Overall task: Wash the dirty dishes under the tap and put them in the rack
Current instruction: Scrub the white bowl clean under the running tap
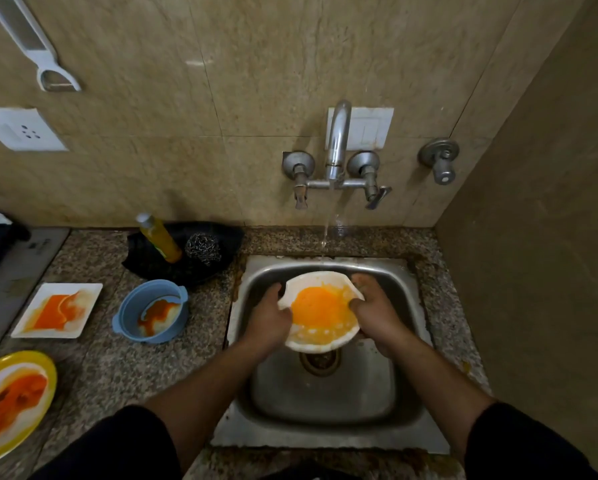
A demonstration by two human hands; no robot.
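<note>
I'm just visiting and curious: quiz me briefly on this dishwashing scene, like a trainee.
1. True or false: water runs from the chrome wall tap.
2. How many stained dishes wait on the speckled granite counter? A one, B three, C five.
3. Fill in: the left hand and right hand grip the orange-smeared white round bowl above the steel ____.
Key: 1 true. 2 B: square white plate, blue bowl, yellow oval plate. 3 sink.
</note>
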